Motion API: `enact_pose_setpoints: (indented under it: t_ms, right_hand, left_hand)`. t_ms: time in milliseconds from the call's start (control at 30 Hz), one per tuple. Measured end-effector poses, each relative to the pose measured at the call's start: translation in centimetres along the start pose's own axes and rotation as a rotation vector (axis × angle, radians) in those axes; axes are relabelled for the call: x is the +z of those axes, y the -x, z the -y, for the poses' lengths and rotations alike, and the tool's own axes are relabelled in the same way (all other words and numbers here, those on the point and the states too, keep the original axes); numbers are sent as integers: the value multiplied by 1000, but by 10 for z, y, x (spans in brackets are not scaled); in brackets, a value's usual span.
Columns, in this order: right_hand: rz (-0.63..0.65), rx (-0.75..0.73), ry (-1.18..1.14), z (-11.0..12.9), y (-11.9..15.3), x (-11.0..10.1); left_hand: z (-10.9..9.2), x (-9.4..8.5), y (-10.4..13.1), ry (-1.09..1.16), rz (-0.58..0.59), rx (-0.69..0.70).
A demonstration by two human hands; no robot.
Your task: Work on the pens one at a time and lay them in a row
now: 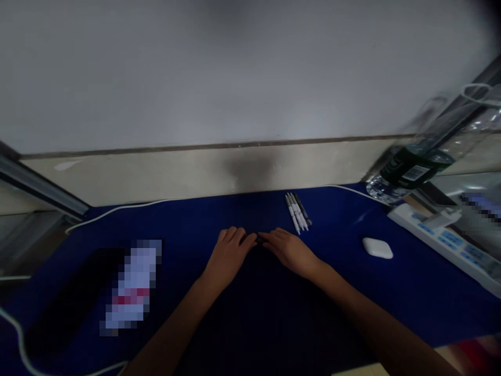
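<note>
Left hand (229, 254) and right hand (289, 251) are touching small dark object (259, 239) between them, over blue tabletop (188, 224); clamping unclear. Probably light, stiff; opposite ends favouring fingertip hold.

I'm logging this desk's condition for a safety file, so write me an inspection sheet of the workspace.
Surface: deep-blue covering, partly in shadow
Items at the hands: small dark object, mostly hidden
Clutter: white and dark slim pens side by side; rounded white case; clear plastic bottle with green label; pixelated item, unidentifiable
Hands: left hand and right hand, both bare, fingertips at the dark object
Cables: thin white cable along the rear edge; long white power strip with blue sockets at right
Surroundings: plain grey wall above cream band
</note>
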State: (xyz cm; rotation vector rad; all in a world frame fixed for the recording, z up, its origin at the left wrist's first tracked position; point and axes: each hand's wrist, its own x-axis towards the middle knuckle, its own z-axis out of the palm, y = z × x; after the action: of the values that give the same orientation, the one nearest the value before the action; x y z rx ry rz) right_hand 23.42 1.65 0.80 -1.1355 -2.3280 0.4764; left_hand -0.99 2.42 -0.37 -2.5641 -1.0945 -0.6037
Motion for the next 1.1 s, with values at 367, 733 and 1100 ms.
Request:
enact_pose_setpoints:
  t_ms: [367,733,1100]
  right_hand:
    - [-52,47,-69,6,-1,-1]
    - [-73,211,-234,12,-2,-3]
    - [-111,321,-351,13,-4,-6]
  left_hand:
    - [-4,-2,-1,51,33,-39]
    - [-1,-1,-1,99,-11,-46]
    - [-3,-2,-2,138,-21,-61]
